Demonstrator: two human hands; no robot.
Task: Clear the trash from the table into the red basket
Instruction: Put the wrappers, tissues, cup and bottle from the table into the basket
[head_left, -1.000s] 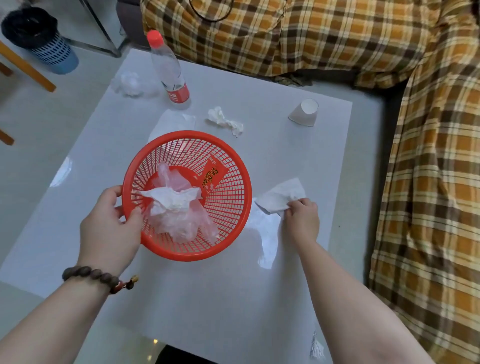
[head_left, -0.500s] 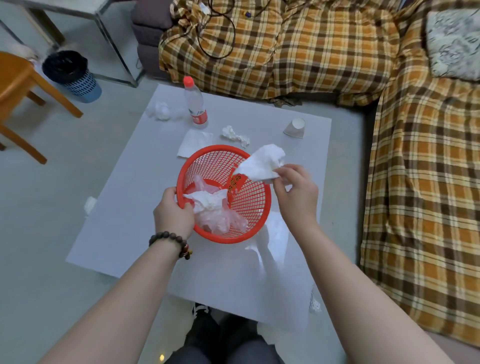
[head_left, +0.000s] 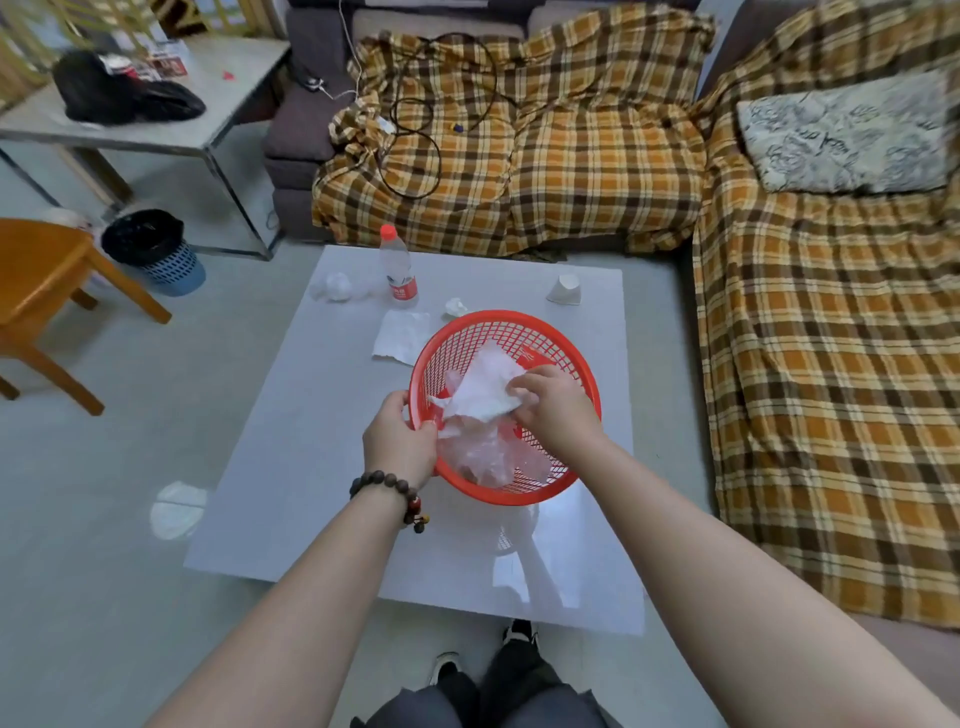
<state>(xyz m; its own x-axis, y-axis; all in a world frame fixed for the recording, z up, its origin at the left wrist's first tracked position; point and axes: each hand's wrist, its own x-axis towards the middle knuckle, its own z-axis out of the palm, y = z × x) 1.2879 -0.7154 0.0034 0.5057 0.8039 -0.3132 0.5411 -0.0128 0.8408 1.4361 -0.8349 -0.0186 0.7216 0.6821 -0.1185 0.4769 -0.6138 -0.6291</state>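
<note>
Left hand (head_left: 397, 447) grips the near-left rim of the red basket (head_left: 566, 343), fingers curled over the edge, basket tilted toward the camera and held above the table (head_left: 311, 467). Right hand (head_left: 556, 408) is inside the basket, fingers pinching a white tissue (head_left: 485, 389) that sits on top of crumpled clear plastic (head_left: 493, 457) already in there. A bit of red wrapper (head_left: 530, 358) shows at the basket's far wall. Trash on the table beyond the basket: flat paper napkin (head_left: 400, 338) just beside the left rim, small tissue wad (head_left: 455, 306) at the far rim, crumpled wad (head_left: 337, 287) at the far-left corner, water bottle (head_left: 397, 270) upright near it, paper cup (head_left: 564, 289) tipped over toward the far-right.
</note>
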